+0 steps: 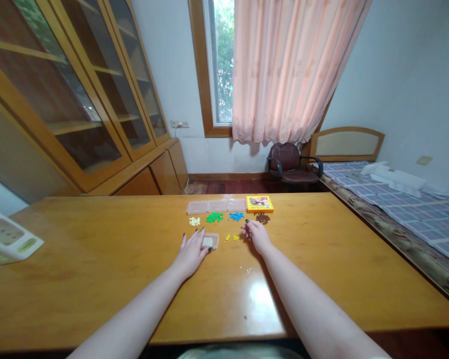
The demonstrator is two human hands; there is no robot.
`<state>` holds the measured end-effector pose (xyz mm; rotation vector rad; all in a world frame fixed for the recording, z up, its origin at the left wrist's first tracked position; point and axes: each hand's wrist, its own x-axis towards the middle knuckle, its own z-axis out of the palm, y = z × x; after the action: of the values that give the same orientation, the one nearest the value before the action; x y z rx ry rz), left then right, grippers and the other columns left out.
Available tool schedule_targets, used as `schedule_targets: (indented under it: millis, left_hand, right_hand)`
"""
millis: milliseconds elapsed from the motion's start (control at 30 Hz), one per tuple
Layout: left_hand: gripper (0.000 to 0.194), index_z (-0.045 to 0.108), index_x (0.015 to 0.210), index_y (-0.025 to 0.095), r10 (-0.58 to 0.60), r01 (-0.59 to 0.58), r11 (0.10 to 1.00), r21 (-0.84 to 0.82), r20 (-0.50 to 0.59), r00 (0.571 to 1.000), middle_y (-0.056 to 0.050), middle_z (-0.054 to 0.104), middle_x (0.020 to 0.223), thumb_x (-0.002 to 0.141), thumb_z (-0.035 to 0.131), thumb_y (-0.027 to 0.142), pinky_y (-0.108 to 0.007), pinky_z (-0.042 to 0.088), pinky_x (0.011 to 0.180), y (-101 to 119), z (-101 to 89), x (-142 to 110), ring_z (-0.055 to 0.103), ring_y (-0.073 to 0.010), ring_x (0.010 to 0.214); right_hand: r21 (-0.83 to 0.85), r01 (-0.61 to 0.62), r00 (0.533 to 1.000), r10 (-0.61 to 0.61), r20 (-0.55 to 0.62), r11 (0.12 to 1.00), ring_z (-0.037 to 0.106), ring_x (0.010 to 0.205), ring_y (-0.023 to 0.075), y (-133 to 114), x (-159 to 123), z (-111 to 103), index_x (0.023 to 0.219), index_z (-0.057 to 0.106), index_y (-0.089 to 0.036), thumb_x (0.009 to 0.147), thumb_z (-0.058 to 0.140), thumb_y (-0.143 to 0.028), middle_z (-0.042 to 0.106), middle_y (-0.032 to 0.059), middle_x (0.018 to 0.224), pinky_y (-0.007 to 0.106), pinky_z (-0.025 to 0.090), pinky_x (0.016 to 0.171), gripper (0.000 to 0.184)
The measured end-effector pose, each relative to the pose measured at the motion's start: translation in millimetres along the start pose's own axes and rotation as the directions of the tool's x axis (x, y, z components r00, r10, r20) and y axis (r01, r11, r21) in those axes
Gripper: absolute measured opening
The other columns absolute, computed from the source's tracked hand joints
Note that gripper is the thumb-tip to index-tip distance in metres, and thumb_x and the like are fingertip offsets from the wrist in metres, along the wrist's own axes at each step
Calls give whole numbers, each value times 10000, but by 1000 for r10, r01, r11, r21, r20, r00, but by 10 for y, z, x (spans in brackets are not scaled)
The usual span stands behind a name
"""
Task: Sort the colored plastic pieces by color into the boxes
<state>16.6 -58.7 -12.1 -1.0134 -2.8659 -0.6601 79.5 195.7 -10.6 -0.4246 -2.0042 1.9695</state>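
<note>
My left hand (190, 252) lies at the left end of a small clear plastic tray (216, 241), with its thumb at the near edge and a fingertip at the far edge, gripping it. A white piece (207, 242) shows inside the tray. To the tray's right lie a yellow stick-like piece (227, 238) and a few small yellow pieces (235, 238). Just right of these, my right hand (257, 236) is curled with fingertips close together; whatever they may hold is too small to make out. Beyond are piles of cream (194, 221), green (214, 218), blue (236, 217) and brown pieces (262, 218).
Clear plastic trays (217, 205) stand in a row behind the piles, beside a yellow box (260, 204). A white device (9, 238) is at the wooden table's (97, 279) left edge. A chair (294, 164) and a bed (396, 194) stand beyond.
</note>
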Motion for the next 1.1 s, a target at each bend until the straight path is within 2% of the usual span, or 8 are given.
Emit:
schedule_targets:
  millis: [133, 200, 300, 433, 600, 767, 967, 1100]
  left_hand:
    - [524, 527, 1221, 176, -57, -6, 929, -369, -161, 985, -125, 585, 1226, 724, 632, 304, -482, 304, 1047, 139, 88, 425, 506, -283, 1167]
    - [519, 520, 1206, 180, -192, 12, 775, -632, -217, 957, -116, 594, 1205, 704, 640, 245, -419, 395, 987, 205, 151, 632, 558, -248, 1103]
    - [537, 520, 1185, 174, -283, 11, 498, -867, -151, 947, -112, 627, 1143, 672, 672, 219, -365, 436, 938, 234, 228, 837, 604, -212, 1025]
    - [604, 562, 1131, 144, -230, 45, 325, -944, -32, 973, -125, 634, 1125, 585, 760, 309, -347, 461, 879, 183, 222, 884, 622, -222, 962]
    - [642, 617, 1094, 128, -119, 159, 218, -963, 136, 984, -125, 675, 1039, 530, 822, 355, -341, 432, 907, 327, 235, 817, 624, -234, 949]
    - [609, 610, 1099, 154, -116, 178, -178, -968, 200, 973, -103, 681, 1008, 614, 766, 487, -338, 452, 878, 548, 315, 810, 638, -192, 885]
    - [519, 653, 1014, 144, -93, 175, -173, -969, 193, 977, -98, 686, 1004, 616, 776, 455, -315, 457, 888, 581, 258, 767, 639, -186, 909]
    - [468, 666, 997, 138, -112, 211, -154, -965, 229, 967, -103, 690, 1011, 622, 787, 390, -308, 454, 903, 575, 227, 752, 638, -187, 934]
  right_hand:
    - [-139, -54, 996, 63, 61, 989, 412, 345, 103, -61, 119, 67, 508, 535, -171, 743, 531, -388, 457, -22, 344, 221, 299, 408, 320]
    - [-175, -54, 996, 65, 56, 983, 410, 341, 103, -60, 164, 83, 516, 540, -171, 761, 519, -376, 452, -27, 340, 220, 293, 406, 320]
    - [-187, -24, 1000, 24, -3, 982, 451, 399, 112, -26, 187, 74, 640, 573, -170, 803, 466, -379, 505, -29, 426, 219, 327, 436, 286]
    - [-228, 170, 983, -180, -25, 959, 552, 573, 138, -13, 146, 72, 894, 598, -164, 796, 510, -391, 646, 34, 751, 258, 435, 554, 262]
    - [-377, 508, 861, -450, 236, 774, 572, 996, 221, -80, 64, 149, 1295, 454, -201, 726, 657, -338, 548, 123, 1247, 374, 456, 873, 620]
    - [-427, 539, 842, -480, 248, 726, 548, 1095, 230, -73, 68, 131, 1199, 560, -201, 802, 554, -256, 603, 107, 1180, 413, 408, 968, 401]
    - [-439, 537, 842, -486, 234, 720, 555, 1081, 214, -24, 125, 51, 1194, 568, -229, 818, 537, -252, 609, 81, 1177, 399, 426, 949, 378]
    - [-546, 560, 821, -503, 269, 622, 551, 1082, 226, -81, 71, 55, 1224, 545, -205, 830, 542, -291, 605, 93, 1184, 396, 421, 948, 403]
